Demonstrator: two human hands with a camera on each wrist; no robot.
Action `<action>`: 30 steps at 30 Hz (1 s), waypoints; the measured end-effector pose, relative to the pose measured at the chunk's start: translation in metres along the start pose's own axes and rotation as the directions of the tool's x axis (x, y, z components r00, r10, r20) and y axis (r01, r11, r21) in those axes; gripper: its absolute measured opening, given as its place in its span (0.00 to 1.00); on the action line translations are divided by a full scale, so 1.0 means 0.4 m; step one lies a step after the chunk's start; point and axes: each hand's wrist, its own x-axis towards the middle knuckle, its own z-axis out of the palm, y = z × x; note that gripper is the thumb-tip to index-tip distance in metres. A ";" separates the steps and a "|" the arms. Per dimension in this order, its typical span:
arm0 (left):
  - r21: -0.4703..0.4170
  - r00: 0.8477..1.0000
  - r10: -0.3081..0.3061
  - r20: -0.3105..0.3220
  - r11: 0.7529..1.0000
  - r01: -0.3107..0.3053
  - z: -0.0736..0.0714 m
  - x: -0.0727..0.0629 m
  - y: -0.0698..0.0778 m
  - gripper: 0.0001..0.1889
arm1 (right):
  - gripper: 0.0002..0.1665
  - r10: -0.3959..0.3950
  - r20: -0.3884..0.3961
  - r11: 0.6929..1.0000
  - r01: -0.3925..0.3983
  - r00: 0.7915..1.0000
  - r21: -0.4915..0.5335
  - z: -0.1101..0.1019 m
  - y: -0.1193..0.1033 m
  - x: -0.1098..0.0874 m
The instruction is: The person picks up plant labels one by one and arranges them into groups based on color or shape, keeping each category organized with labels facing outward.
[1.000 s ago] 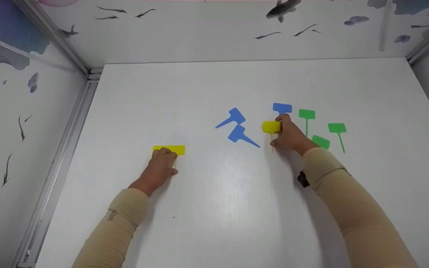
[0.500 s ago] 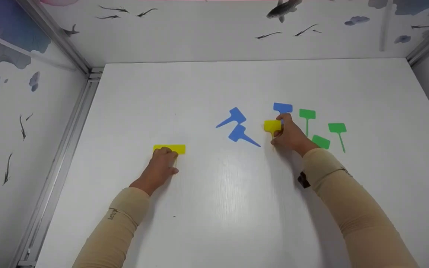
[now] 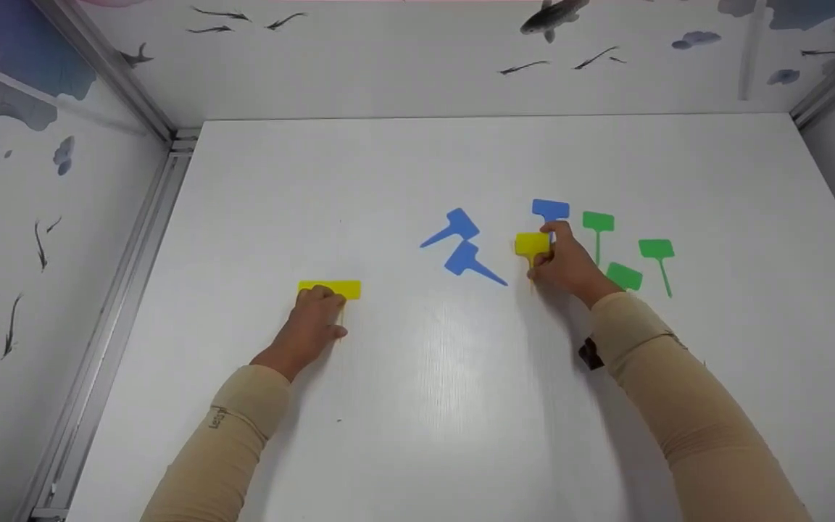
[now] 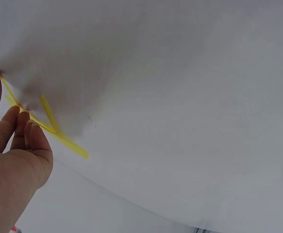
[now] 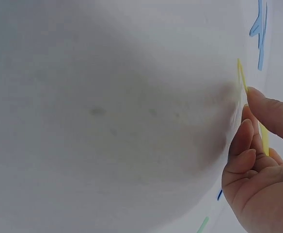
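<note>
At left in the head view, my left hand [image 3: 306, 324] is over yellow T-shaped plant labels [image 3: 345, 289] on the white table. In the left wrist view its bent fingers and thumb grip a yellow label, with another yellow piece beside it. At right, my right hand [image 3: 570, 265] holds a yellow plant label [image 3: 531, 244] by the stem, its thumb against the stem in the right wrist view. The palm side is hidden from the head camera. A blue plant label [image 3: 550, 209] lies just beyond the right hand, its stem partly covered.
Two blue labels [image 3: 463, 259] lie left of the right hand. Several green labels [image 3: 656, 250] lie to its right, one partly under the forearm. The white table [image 3: 417, 406] meets walls at the back and left, with a metal frame [image 3: 117, 290] along the left edge.
The yellow label at my right hand has shifted very slightly right and away. My left hand keeps its place, and the blue and green labels lie as before.
</note>
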 end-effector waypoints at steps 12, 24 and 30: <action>-0.014 0.999 0.038 -0.026 0.999 -0.039 0.001 -0.009 -0.001 0.27 | 0.41 -0.007 -0.031 1.000 0.007 1.000 0.021 -0.001 0.014 -0.009; 0.016 0.999 0.027 -0.017 1.000 -0.027 0.001 -0.005 -0.002 0.28 | 0.41 0.010 -0.044 0.998 -0.007 0.999 0.065 -0.003 0.011 -0.017; 0.025 1.000 0.023 -0.005 0.999 -0.023 -0.002 -0.004 0.000 0.28 | 0.42 0.007 -0.043 0.997 -0.003 0.999 0.079 -0.007 0.006 -0.025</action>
